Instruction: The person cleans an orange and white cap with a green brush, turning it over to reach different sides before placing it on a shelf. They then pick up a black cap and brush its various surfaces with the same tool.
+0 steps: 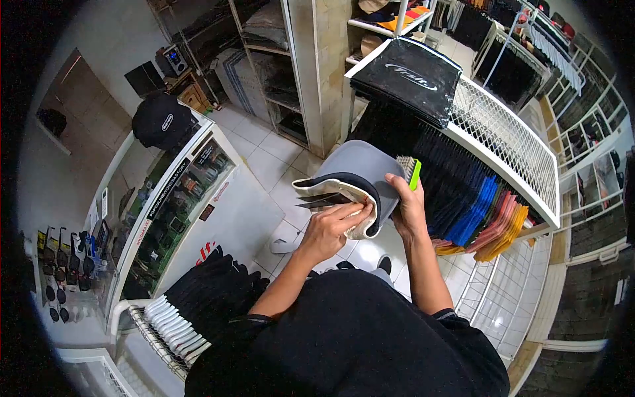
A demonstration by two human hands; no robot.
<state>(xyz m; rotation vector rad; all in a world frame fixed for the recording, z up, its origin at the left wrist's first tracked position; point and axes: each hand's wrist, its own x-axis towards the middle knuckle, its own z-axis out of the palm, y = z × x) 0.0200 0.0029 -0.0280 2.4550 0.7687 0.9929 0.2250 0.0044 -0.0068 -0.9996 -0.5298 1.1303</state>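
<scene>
A cap (357, 165) with a grey brim is held in front of my chest, its cream and dark inner side turned towards me. My left hand (325, 233) is closed on the cream inner band, fingers pressed into the fold. The brim's right edge is gripped by my right hand (410, 208), thumb on top and the other fingers hidden beneath. From behind that edge, right at the same hand, sticks out a brush (414, 173) with a bright green back and pale bristles.
A white rack (509, 126) of hanging clothes, topped by a black printed bag (410, 76), stands to the right. On the left are a glass display case (225, 172) with a black cap (162, 121) on top, and black garments (211, 291) on hangers. White floor tiles (271, 149) show between.
</scene>
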